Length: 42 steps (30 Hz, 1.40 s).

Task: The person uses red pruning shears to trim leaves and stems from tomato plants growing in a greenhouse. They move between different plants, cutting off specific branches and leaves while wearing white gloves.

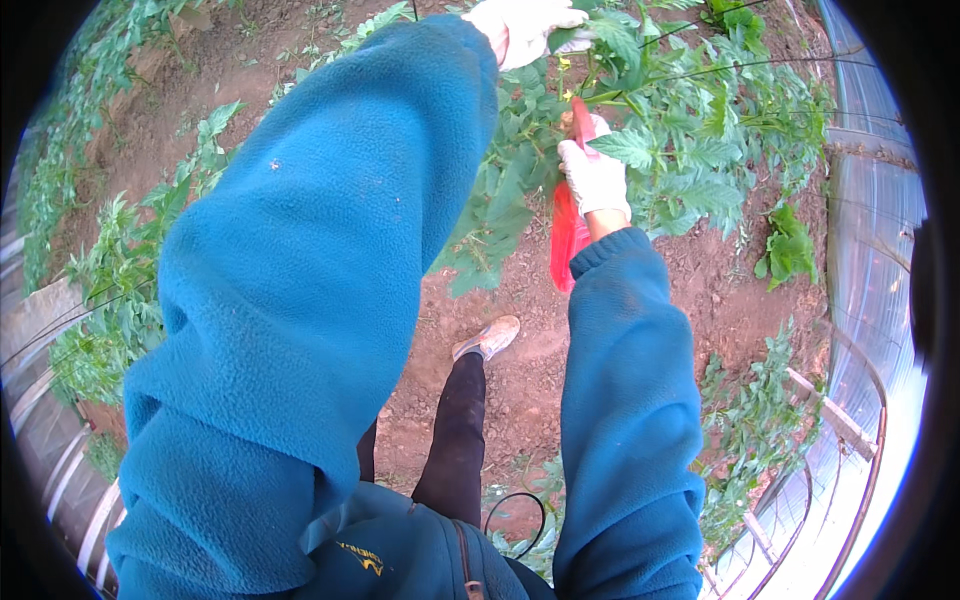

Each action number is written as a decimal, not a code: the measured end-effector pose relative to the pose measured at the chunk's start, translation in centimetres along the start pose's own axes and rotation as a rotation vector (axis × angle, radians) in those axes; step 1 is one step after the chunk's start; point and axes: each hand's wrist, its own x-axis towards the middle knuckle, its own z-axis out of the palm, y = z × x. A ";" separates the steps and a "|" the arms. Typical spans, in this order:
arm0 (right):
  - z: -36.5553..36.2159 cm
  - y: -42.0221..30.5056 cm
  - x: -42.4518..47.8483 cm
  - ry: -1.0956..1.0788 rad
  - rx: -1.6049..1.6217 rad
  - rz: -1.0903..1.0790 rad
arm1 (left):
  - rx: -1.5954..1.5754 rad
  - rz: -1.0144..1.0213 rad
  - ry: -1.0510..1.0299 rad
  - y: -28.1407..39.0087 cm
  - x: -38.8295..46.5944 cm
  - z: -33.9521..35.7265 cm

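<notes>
My left hand [529, 30], in a white glove, reaches among the leaves of a tomato plant [619, 45] at the top of the view; whether its fingers grip anything cannot be made out. Lower and to the right, my right hand [596, 176], gloved too, is closed on a red-handled tool [583, 127] beside a green stem [600, 97]. The kind of tool is not clear. Red plastic netting or film [566, 236] hangs just below that hand, by the wrist. Small yellow flowers [565, 66] show between the leaves.
Dark wires [757, 63] cross the plants at the upper right. A clear plastic greenhouse wall [862, 195] with curved ribs stands at the right. More plants [112, 277] grow at the left. My shoe [495, 336] is on bare soil [525, 390], with a black hoop or hose [541, 510] behind.
</notes>
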 end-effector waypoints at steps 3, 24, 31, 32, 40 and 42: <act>-0.5 -1.6 1.1 -0.025 -0.017 0.125 | -0.039 -0.035 -0.054 -0.2 0.2 0.5; -2.8 -1.2 -3.4 -0.134 0.025 0.174 | 1.221 0.444 -0.001 -0.6 -1.9 -1.5; -1.9 -0.4 -11.4 0.123 0.471 -0.114 | 0.462 -0.070 0.271 1.1 -8.0 6.8; -2.1 0.7 -13.5 0.112 0.518 -0.106 | 0.556 -0.058 0.242 0.7 -8.6 7.8; -8.7 7.1 -27.2 -0.015 1.482 0.426 | 1.135 0.196 0.313 -2.7 -14.3 20.7; -10.6 9.6 -29.2 0.045 0.950 0.218 | 1.234 0.286 0.184 -5.5 -14.6 25.3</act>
